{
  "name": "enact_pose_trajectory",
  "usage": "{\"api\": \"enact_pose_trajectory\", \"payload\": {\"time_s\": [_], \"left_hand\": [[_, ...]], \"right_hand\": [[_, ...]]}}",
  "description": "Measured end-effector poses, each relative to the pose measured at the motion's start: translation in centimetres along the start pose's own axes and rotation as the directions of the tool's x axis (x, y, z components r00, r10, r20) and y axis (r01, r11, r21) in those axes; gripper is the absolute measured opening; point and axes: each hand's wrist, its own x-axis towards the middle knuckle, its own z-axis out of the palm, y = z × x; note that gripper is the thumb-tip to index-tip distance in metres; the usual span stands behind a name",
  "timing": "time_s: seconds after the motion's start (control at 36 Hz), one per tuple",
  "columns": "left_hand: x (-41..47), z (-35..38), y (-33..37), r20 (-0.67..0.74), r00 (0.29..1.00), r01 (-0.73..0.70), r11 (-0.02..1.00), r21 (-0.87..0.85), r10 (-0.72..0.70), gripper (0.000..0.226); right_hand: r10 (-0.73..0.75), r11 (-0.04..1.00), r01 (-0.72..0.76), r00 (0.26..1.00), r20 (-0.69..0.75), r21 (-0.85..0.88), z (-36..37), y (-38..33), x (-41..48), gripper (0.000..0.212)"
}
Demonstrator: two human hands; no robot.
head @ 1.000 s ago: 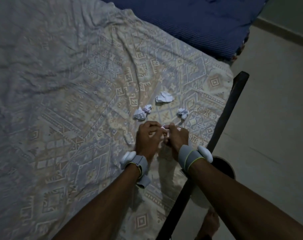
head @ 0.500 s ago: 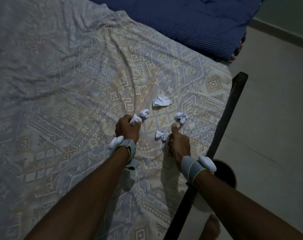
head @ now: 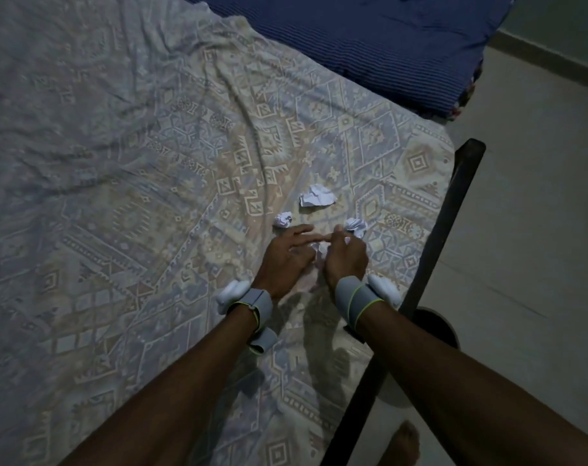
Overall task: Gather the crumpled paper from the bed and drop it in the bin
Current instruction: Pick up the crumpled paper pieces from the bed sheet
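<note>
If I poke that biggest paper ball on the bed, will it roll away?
Probably not far. The biggest paper ball looks lumpy and flattish, and the wrinkled bedsheet should catch it. It likely weighs little and would squash easily under a finger.

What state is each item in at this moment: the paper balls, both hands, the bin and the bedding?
Largest paper ball: loose on the sheet, untouched.
Left small ball: loose, just beyond the left fingers.
Right small ball: loose, beside the right thumb.
Paper scrap: pressed between both hands.
Left hand: fingers extended, on the scrap.
Right hand: curled against the scrap.
Bin: on the floor, upright, contents hidden.
Patterned sheet: wrinkled.
</note>
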Motion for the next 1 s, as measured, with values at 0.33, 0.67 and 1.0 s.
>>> {"api": "enact_pose_trajectory", "payload": {"time_s": [0.33, 0.67, 1.0], "left_hand": [[0.7, 2.1, -1.5, -0.128, 0.991, 0.084, 0.912, 0.402, -0.035, 0.028], [1.5, 1.2, -0.7, -0.097, 0.99, 0.086, 0.987, -0.133, -0.099, 0.017], [4.3, -1.3, -0.5, -0.6, 0.8, 0.174, 0.951, 0.254, 0.014, 0.013]], "right_hand": [[-0.001, 0.998, 0.001, 1.0, 0.004, -0.055, -1.9, 0.6, 2.0, 0.059], [0.143, 0.99, -0.134, 0.964, 0.225, -0.054, 0.3, -1.1, 1.5, 0.071], [0.036, 0.999, -0.035, 0.993, 0.112, -0.006, 0.2, -0.2, 2.7, 0.047]]}}
